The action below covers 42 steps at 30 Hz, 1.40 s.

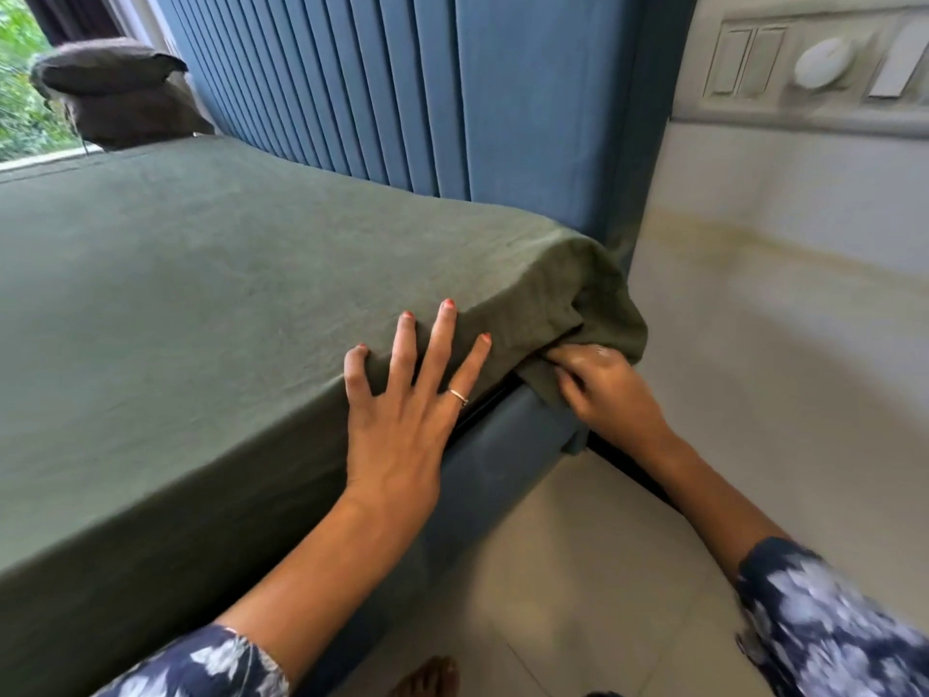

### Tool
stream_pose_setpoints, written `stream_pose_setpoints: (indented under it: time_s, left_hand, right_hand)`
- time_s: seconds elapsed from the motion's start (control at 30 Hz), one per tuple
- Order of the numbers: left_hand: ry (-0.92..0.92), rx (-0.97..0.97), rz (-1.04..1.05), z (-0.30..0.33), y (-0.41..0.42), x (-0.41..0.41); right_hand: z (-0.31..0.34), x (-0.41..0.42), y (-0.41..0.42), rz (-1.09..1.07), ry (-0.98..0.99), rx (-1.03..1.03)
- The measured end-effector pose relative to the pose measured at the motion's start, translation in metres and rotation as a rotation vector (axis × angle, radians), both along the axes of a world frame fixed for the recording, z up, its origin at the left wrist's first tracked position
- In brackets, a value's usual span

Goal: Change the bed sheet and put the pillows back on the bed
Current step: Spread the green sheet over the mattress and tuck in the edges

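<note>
Green sheet (pixel 201 294) corner, seemingly in right hand (pixel 598 384).

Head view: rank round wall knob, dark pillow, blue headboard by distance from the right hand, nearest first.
From the right hand, which grips the green sheet corner:
1. Blue headboard, just behind the corner.
2. Round wall knob, up on the right wall.
3. Dark pillow, far left by the window.

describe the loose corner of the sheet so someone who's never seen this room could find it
Start at the blue ribbed headboard and follow it down to its right end. There the green sheet bunches into a loose corner, gripped by the right hand. Elsewhere the sheet lies smooth.
</note>
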<state>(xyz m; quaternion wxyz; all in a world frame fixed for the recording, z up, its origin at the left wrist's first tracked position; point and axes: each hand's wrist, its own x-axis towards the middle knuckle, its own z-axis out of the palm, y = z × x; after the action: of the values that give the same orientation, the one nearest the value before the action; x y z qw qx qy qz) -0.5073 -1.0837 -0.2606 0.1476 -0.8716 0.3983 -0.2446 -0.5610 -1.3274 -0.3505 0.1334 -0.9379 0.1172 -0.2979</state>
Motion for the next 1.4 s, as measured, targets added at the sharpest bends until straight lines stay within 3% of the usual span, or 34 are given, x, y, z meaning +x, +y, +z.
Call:
stream_pose_setpoints:
  time_s: [0.07, 0.13, 0.23, 0.3, 0.4, 0.43, 0.5, 0.63, 0.77, 0.87, 1.0, 1.07, 1.13, 1.2, 1.3, 1.4]
  left_hand:
    - [0.017, -0.016, -0.012, 0.002, -0.001, -0.001]
    - [-0.029, -0.062, -0.086, 0.002, -0.005, -0.005]
    - [0.221, -0.287, -0.397, -0.006, -0.016, -0.027]
    - [0.748, -0.549, -0.305, -0.009, -0.029, -0.042]
    - [1.818, -1.131, 0.316, -0.006, -0.044, -0.034]
    - [2.035, -1.343, 0.426, -0.006, -0.044, -0.024]
    - [2.22, -1.692, 0.503, -0.011, -0.043, -0.009]
    - [2.238, -2.081, 0.506, -0.014, -0.051, -0.006]
    - [2.287, -2.256, 0.479, -0.004, -0.053, 0.006]
    - [2.307, -2.261, 0.443, 0.007, -0.051, 0.008]
    - [2.283, -2.249, 0.427, 0.007, -0.055, 0.004]
    - [2.27, -2.241, 0.42, 0.003, -0.054, 0.004]
    - [2.268, -2.208, 0.418, -0.002, -0.054, 0.003]
    - [2.251, -2.155, 0.407, -0.006, -0.056, 0.001]
    - [2.215, -2.114, 0.428, -0.011, -0.056, -0.001]
    - [2.225, -2.056, 0.421, -0.013, -0.056, -0.003]
  right_hand:
    - [-0.017, -0.027, 0.002, -0.203, -0.242, 0.087]
    - [-0.027, -0.041, 0.003, -0.382, -0.271, 0.35]
    - [-0.029, -0.036, 0.007, -0.397, -0.286, 0.831]
    - [-0.025, -0.021, 0.007, -0.305, -0.348, 0.865]
    - [-0.029, 0.012, -0.003, -0.233, -0.355, 0.842]
    - [-0.022, 0.02, -0.004, -0.269, -0.338, 0.854]
    - [-0.009, 0.032, -0.002, -0.369, -0.3, 0.815]
    - [0.004, 0.045, 0.029, -0.483, -0.422, 0.709]
    - [-0.008, 0.05, 0.06, -0.334, -0.408, 0.728]
    - [-0.008, 0.053, 0.071, -0.277, -0.188, 0.619]
    - [0.006, 0.072, 0.054, -0.219, 0.1, 0.208]
    - [0.019, 0.081, 0.037, -0.189, 0.36, 0.033]
    - [0.031, 0.089, 0.02, -0.177, 0.621, -0.062]
    - [0.038, 0.092, 0.01, -0.154, 0.728, -0.077]
    - [0.033, 0.086, 0.001, -0.082, 0.642, -0.072]
    - [0.022, 0.067, -0.01, 0.066, 0.381, -0.037]
